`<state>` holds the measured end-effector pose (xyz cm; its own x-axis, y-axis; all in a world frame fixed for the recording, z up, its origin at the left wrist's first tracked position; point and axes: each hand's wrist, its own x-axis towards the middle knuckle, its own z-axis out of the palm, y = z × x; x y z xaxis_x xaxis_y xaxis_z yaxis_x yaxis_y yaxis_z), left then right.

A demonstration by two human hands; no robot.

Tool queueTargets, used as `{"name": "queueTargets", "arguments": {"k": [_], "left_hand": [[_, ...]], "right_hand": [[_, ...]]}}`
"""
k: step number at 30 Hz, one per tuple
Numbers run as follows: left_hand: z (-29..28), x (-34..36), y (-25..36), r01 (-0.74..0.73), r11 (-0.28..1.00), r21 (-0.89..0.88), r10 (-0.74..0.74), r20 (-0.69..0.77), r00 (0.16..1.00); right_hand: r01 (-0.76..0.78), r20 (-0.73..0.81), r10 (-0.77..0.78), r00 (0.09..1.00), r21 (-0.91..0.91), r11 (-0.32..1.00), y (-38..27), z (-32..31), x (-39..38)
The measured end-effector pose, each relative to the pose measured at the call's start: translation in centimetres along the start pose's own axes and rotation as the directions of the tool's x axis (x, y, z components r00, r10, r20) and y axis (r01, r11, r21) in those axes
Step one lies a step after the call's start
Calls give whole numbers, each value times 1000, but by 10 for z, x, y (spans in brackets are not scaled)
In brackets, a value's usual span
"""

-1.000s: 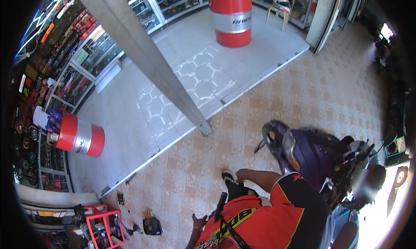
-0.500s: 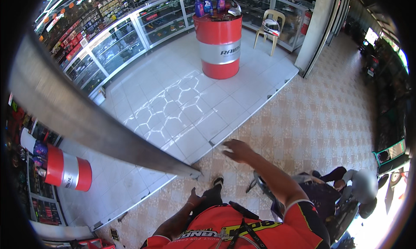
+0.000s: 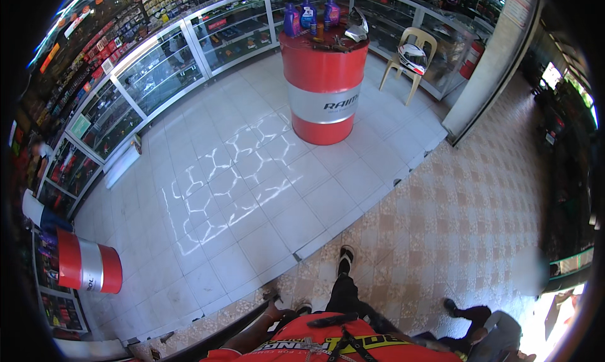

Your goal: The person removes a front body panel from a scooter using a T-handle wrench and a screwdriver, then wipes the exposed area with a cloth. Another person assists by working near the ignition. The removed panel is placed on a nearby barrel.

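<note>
Low in the head view, my left hand [image 3: 275, 308] hangs just in front of my red shirt [image 3: 302, 344], above the brown patterned floor. Its fingers look loosely apart, and I make out nothing held in them. A dark bar-like edge [image 3: 233, 327] runs beside my left forearm. My right hand is out of view. One of my feet [image 3: 346, 260] is stretched ahead, close to the raised edge of the white tiles. Farther ahead stands a red and silver drum [image 3: 324, 94] with several purple and blue bottles [image 3: 307, 14] on top.
Glass display cases [image 3: 165, 62] line the back and left. A helmet [image 3: 413, 58] rests on a beige chair [image 3: 408, 78] by a pillar [image 3: 495, 59]. Another red drum [image 3: 88, 262] stands at the left. A seated or crouching person [image 3: 498, 333] is at the lower right.
The metal post has left the middle of the view as I moved forward. My right arm has dropped out of view. My left hand is lower, and a foot has stepped ahead.
</note>
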<state>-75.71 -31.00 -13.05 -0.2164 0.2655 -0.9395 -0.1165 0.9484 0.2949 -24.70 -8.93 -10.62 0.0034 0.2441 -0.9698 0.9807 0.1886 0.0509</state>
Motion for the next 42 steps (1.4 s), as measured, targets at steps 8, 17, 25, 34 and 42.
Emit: {"name": "queueTargets", "arguments": {"k": [8,17,25,34,42], "left_hand": [[-4,39,234,-158,970,187,204,-259,944],[-35,51,497,-395,884,250,446,-196,873],[-87,110,625,-282,953,109,297,-166,940],[-105,163,658,-165,969,-187,103,-301,948],[-51,172,707,-105,863,-495,-162,-467,869]], "right_hand": [[223,-380,-332,864,-302,927,-59,-416,171],[821,-819,-555,148,-212,531,-309,-865,-120],[616,-680,-680,275,-418,667,-354,-1030,-204],[766,-792,-467,393,1,643,-380,-1244,-121],[836,-839,-271,471,327,440,-475,-1451,15]]}}
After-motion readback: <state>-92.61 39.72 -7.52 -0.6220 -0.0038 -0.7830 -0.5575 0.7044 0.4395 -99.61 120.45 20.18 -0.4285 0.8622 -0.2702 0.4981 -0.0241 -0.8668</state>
